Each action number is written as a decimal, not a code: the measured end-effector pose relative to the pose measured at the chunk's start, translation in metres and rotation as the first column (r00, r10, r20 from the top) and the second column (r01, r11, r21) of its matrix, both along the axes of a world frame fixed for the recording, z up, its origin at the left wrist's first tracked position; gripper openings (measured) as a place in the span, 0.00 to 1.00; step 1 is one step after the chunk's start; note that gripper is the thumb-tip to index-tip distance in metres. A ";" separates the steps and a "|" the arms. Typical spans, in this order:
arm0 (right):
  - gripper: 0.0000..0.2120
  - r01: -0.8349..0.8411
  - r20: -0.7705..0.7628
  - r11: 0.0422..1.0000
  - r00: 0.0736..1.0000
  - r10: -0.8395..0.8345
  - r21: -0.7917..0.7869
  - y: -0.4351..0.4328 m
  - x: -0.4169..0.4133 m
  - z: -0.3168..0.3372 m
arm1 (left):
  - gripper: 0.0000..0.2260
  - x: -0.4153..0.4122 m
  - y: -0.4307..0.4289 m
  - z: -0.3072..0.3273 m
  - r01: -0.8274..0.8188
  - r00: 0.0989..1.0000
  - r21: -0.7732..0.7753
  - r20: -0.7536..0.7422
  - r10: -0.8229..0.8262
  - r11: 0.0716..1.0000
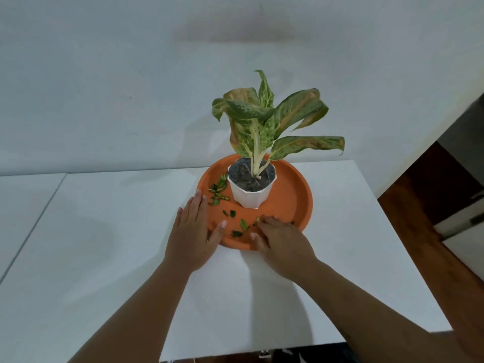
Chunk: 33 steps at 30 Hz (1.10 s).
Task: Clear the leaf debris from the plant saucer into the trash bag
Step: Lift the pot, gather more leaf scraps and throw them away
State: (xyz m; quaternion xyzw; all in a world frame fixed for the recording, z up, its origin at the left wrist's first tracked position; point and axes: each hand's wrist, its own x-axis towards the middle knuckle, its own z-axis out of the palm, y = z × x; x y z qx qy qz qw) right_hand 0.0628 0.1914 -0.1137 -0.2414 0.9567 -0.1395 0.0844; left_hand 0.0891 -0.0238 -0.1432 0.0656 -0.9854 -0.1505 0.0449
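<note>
An orange round saucer (293,203) sits on a white table (104,244). A white pot (248,193) with a speckled green plant (264,119) stands in it. Green leaf bits (218,193) lie in the saucer's left part, and more leaf bits (242,226) lie near its front rim. My left hand (192,237) rests flat on the saucer's left front rim, fingers apart. My right hand (281,241) reaches over the front rim with fingers curled down on the saucer floor by a leaf bit; what is under them is hidden. No trash bag is in view.
A white wall (131,87) rises behind the table. The table's right edge drops to a dark wooden floor (424,205). A seam (34,226) splits the tabletop at the left. The table's front edge runs just under my forearms.
</note>
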 end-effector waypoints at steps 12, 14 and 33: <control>0.19 0.043 -0.055 0.977 0.998 -0.032 0.207 0.032 -0.025 0.010 | 0.30 -0.001 0.019 0.005 -0.071 0.997 0.069 0.027 0.070 0.995; 0.18 0.007 -0.054 0.978 0.999 0.005 0.208 0.024 -0.018 0.012 | 0.33 -0.003 0.019 0.003 -0.087 0.996 0.036 0.017 0.087 0.996; 0.20 -0.462 0.035 0.886 0.885 0.464 -0.046 0.045 -0.027 0.016 | 0.31 0.018 0.000 -0.006 -0.077 0.997 0.169 -0.004 0.079 0.983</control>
